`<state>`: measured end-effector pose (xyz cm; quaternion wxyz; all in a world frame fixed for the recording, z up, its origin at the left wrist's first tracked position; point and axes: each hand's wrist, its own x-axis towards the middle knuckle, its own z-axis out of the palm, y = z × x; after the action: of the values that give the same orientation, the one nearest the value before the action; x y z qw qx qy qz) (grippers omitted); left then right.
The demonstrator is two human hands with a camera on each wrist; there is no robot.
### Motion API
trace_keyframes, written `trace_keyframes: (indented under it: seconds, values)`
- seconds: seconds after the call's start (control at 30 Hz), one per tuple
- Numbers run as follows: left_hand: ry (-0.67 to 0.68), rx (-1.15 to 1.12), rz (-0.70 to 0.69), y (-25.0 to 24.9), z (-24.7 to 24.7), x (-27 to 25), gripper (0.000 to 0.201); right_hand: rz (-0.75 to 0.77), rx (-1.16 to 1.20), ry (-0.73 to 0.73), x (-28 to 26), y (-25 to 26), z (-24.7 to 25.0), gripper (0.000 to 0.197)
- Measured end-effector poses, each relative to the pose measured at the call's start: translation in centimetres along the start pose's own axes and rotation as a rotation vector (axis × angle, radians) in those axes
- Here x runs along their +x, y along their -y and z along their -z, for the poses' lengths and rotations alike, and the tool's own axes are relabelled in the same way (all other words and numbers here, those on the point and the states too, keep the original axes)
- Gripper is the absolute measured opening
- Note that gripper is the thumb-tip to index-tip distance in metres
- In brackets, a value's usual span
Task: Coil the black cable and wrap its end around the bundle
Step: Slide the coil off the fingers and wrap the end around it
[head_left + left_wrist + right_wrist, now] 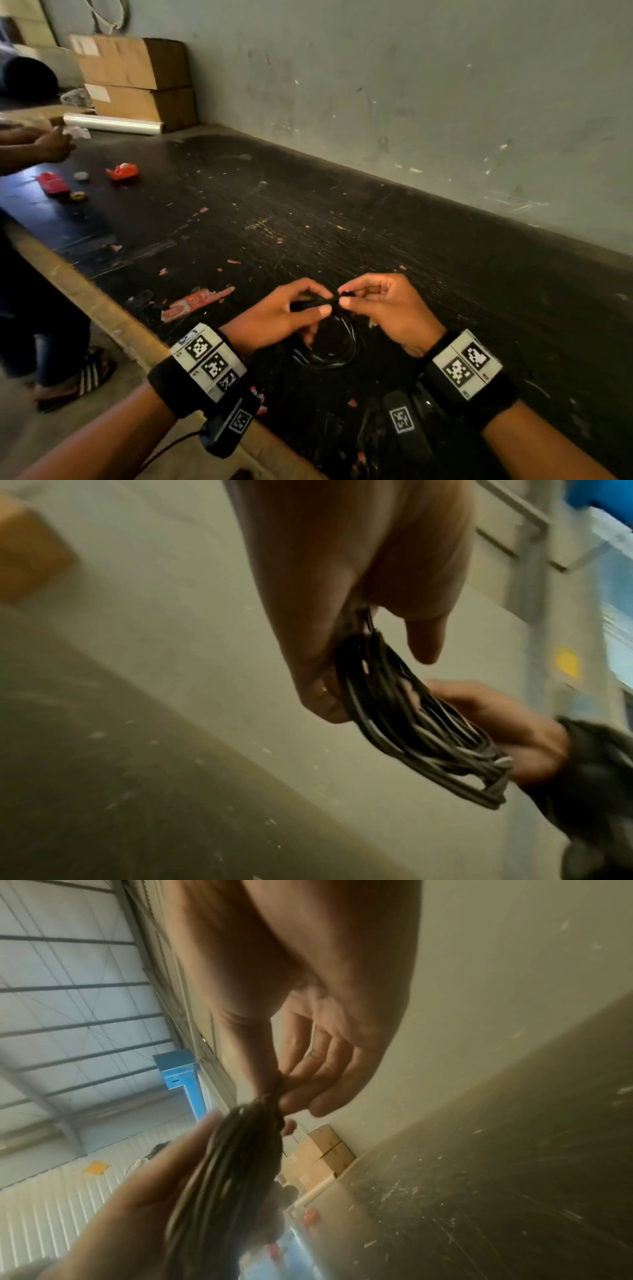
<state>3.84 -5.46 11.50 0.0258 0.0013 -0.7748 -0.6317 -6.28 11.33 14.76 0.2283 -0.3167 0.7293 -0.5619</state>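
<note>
**Over the table's near edge: cable coiled, end-wrap in hand**

Above the dark scratched table [308, 212], close to its front edge, held clear of the surface: black cable [329, 342], gathered into a loose bundle of loops hanging below both hands.

Left hand [284, 311]: clamped on the top of the bundle, thumb over, fingers under; loops pinched flat in the left wrist view.

Right hand [383, 308]: thumb and forefinger nipping a short dark piece at the top of the bundle, likely the free end; remaining fingers loose. Tip of the end not visible.

Step, by judgement: coiling done, wrapping under way; number of turns made not readable.

Next move calls for: firm hold with the left, end carried round the pinched neck under tension, then tucked so it cannot spring loose.

Far left: another person's hands, red bits, cardboard boxes [137, 78].
</note>
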Motion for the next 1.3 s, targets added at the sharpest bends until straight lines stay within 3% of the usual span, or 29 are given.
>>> trace_keyframes:
  seconds: [0.1,0.23,0.37,0.47,0.6,0.67,0.77,0.87,1.0,1.13,1.3]
  values:
    - [-0.195,-0.315,0.121,2.1,1.6,-0.7,0.033,-0.024,0.061,-0.084,1.3,-0.9,-1.0,0.017]
    - [-0.319,-0.458,0.289,5.2,2.1,-2.1,0.019,-0.120,0.160,-0.084,2.8,-2.3,-3.4,0.016]
    - [-0.520,-0.935,0.231,6.6,3.4,-2.9,0.013,-0.188,0.167,0.003,4.6,-3.6,-6.7,0.016]
    - [-0.614,-1.105,0.204,6.6,5.4,-3.1,0.018,-0.215,0.174,0.064,6.1,-4.3,-9.2,0.014]
    - [-0.667,-0.986,0.236,6.7,8.3,-3.6,0.039,-0.214,0.158,0.159,8.4,-5.1,-12.0,0.015]
    - [-0.822,-0.817,0.276,6.8,9.6,-3.5,0.052,-0.194,0.123,0.199,9.4,-5.6,-13.4,0.012]
    - [-1.018,-0.583,0.339,7.5,11.5,-3.6,0.044,-0.127,-0.057,0.202,11.0,-7.1,-14.8,0.011]
    - [-1.006,-0.486,0.358,9.1,14.1,-4.1,0.044,-0.057,-0.420,0.204,12.8,-8.8,-15.8,0.006]
    - [-0.860,-0.373,0.345,10.0,16.0,-4.6,0.045,-0.100,-0.895,0.360,13.4,-10.0,-17.1,0.023]
    - [-0.788,-0.249,0.361,11.8,17.5,-4.4,0.036,-0.173,-1.056,0.409,13.4,-10.9,-18.3,0.022]
    - [-0.533,-0.033,0.354,12.7,17.7,-3.2,0.017,-0.235,-0.973,0.206,13.0,-10.1,-18.8,0.017]
